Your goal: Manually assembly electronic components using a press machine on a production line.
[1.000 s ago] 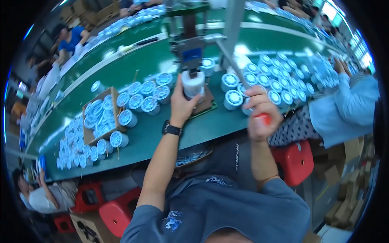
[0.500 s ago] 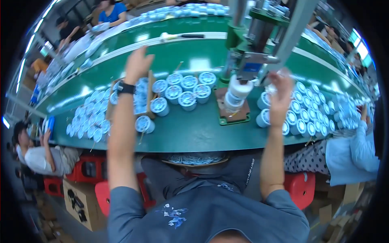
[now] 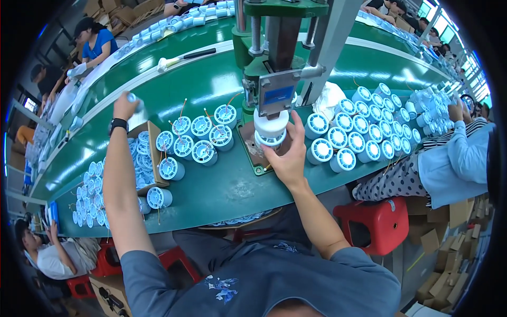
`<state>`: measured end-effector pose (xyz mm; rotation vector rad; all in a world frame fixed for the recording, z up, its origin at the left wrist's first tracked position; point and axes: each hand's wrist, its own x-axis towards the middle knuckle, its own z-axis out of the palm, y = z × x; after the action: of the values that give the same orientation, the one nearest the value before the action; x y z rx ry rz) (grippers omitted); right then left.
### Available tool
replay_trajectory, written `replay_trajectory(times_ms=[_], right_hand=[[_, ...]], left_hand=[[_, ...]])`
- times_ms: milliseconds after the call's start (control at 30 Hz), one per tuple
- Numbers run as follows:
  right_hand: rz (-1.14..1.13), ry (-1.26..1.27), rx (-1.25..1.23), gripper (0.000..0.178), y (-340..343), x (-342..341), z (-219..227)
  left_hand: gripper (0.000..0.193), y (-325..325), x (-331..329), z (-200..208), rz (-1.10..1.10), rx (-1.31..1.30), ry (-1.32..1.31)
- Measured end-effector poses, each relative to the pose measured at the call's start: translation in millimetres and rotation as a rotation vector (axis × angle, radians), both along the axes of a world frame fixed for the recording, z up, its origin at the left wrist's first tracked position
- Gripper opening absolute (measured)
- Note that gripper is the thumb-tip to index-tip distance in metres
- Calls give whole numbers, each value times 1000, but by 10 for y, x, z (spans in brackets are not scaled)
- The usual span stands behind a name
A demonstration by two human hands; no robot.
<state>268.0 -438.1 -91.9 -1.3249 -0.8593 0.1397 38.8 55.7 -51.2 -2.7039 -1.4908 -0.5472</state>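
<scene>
My right hand [image 3: 288, 161] is at the green press [image 3: 274, 87], thumb and fingers around a light-blue round plastic housing [image 3: 270, 141] on the press base. A white round block [image 3: 271, 124] sits directly above that housing, under the press ram. Raised beyond the cardboard box, my left hand [image 3: 125, 107] is closed around a small light-blue piece [image 3: 136, 101], blurred and partly hidden by the fingers. In the box [image 3: 154, 138] lie many light-blue slotted rings [image 3: 141, 150]. Several housings with thin wires [image 3: 201, 126] stand between the box and the press.
Rows of similar housings [image 3: 346, 158] cover the bench right of the press; more [image 3: 91, 193] stand left of the box. A hammer [image 3: 185, 59] lies along the far rail. Co-workers sit on both sides, one in light blue [image 3: 459, 169] at right. A red stool [image 3: 372, 224] stands below the bench.
My right hand has come leftward from beside the press onto the housing under it. My left hand, earlier beyond the box with no piece visible, now holds a light-blue piece. The view has shifted.
</scene>
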Motion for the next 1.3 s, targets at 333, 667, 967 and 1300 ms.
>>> replay_trajectory(times_ms=[333,667,967,1300], right_hand=[[-120,-229,-105,95,-504,-255,-22],[-104,-187,-47,93,-1370,-189,-202],[-301,-390,-131,70,-1713,304,150],[-885,-581,-583,63,-1970,3926,802]], left_hand=[[75,-3237,-228,995,-633,-39,-311],[84,-4169,-72,-96,-608,-433,-404],[67,-4242,3,-424,-385,-403,-529],[76,-4403,76,-669,-296,-577,-875]])
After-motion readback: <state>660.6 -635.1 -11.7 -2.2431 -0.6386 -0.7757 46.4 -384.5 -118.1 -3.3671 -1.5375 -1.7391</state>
